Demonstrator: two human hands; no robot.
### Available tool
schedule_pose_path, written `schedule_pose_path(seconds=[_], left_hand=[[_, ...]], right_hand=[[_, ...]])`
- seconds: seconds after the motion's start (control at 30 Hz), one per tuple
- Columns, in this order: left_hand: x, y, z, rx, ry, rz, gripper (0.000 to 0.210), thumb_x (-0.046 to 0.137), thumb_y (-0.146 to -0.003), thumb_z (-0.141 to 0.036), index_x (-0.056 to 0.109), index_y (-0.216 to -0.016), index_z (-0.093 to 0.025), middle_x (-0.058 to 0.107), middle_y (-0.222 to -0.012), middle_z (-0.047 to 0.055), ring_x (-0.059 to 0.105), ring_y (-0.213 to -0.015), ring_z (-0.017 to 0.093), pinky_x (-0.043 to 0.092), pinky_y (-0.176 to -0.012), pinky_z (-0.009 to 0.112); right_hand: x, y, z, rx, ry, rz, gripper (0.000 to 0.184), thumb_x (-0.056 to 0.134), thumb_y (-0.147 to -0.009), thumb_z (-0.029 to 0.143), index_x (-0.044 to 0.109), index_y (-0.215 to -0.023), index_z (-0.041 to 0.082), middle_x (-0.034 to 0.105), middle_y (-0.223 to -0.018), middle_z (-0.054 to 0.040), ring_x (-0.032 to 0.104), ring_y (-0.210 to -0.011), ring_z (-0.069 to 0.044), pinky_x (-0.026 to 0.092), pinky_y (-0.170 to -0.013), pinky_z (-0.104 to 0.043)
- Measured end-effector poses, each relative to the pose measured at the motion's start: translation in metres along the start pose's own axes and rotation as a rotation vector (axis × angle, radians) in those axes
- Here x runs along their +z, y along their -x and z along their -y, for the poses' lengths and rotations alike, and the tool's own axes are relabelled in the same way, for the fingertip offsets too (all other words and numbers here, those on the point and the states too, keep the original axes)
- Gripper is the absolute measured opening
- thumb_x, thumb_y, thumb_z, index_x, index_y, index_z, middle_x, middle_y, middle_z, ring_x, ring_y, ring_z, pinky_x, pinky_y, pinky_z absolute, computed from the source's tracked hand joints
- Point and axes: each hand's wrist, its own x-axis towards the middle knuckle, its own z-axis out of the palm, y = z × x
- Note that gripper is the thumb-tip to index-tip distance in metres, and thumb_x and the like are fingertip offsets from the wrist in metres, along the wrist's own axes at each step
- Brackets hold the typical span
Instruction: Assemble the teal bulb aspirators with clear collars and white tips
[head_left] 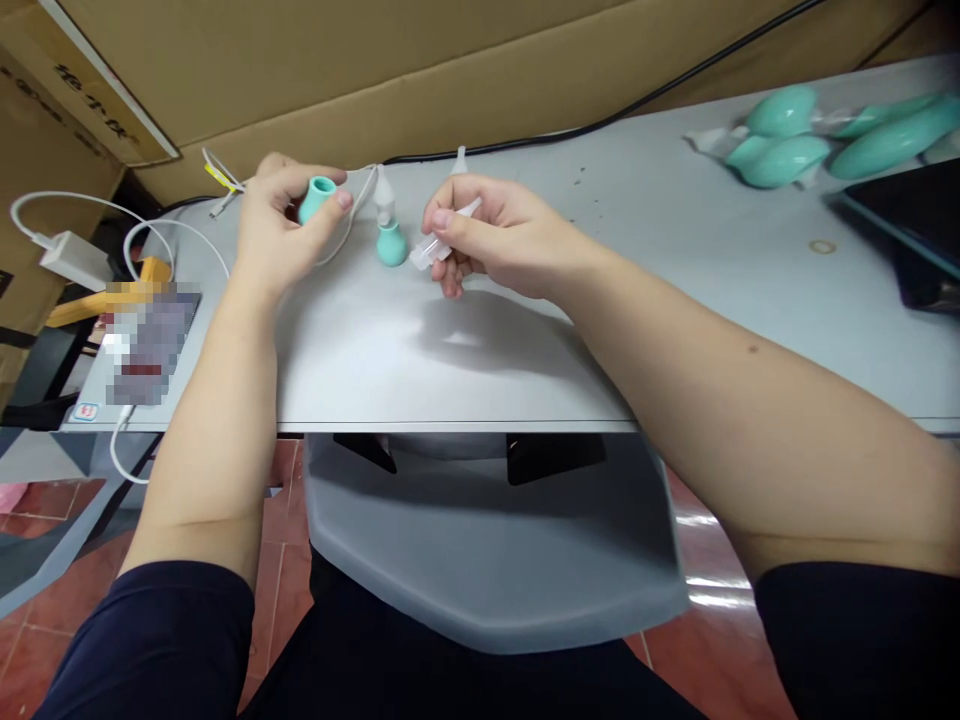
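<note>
In my left hand point(281, 215) is a teal rubber bulb point(316, 200), its round open mouth tilted upward, between thumb and fingers. My right hand point(495, 235) pinches a small translucent plastic nozzle point(439, 243), its wide end pointing down and left; the two pieces are apart. On the table between my hands stands an assembled nasal aspirator point(391, 235), teal bulb below and clear tip above. Behind my right hand another pale translucent tip point(460, 160) sticks up, its lower part hidden.
Several teal bulbs with clear parts point(784, 150) lie at the back right, near a dark device point(907, 220). A rubber band point(822, 247) lies on the table point(720, 290). At left are a phone point(154, 345), a yellow stand point(112, 298), white cables and a charger point(82, 262). Cardboard point(315, 70) rises behind.
</note>
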Motion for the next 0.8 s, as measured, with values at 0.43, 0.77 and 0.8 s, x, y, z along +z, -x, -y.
schedule_pose_path(seconds=[0.43,0.77,0.8], left_hand=[[0.010,0.002,0.016,-0.297,-0.121,0.233,0.041,0.096,-0.072,-0.056,0.079,-0.096,-0.027,0.080,-0.093,0.004,0.069,-0.081,0.024,0.056,-0.075,0.043],[0.007,0.005,0.021,-0.145,-0.093,0.178,0.058,0.094,-0.083,-0.066,0.073,-0.122,-0.028,0.078,-0.121,0.004,0.069,-0.104,0.022,0.062,-0.085,0.040],[0.006,0.005,0.016,-0.091,-0.101,0.116,0.058,0.090,-0.090,-0.069,0.072,-0.125,-0.027,0.076,-0.125,0.003,0.069,-0.110,0.020,0.062,-0.090,0.040]], right_hand=[[-0.002,0.001,-0.004,0.058,0.006,0.076,0.061,0.102,-0.094,0.071,0.063,-0.104,0.025,0.079,-0.086,-0.0010,0.071,-0.063,-0.017,0.061,-0.060,-0.029],[-0.001,0.000,-0.004,0.001,0.191,-0.009,0.050,0.105,-0.093,0.059,0.069,-0.095,0.025,0.071,-0.069,-0.0008,0.070,-0.058,-0.021,0.059,-0.052,-0.032],[-0.001,0.000,-0.004,-0.010,0.211,-0.040,0.046,0.106,-0.093,0.054,0.071,-0.093,0.025,0.069,-0.067,0.0002,0.068,-0.058,-0.021,0.059,-0.053,-0.033]])
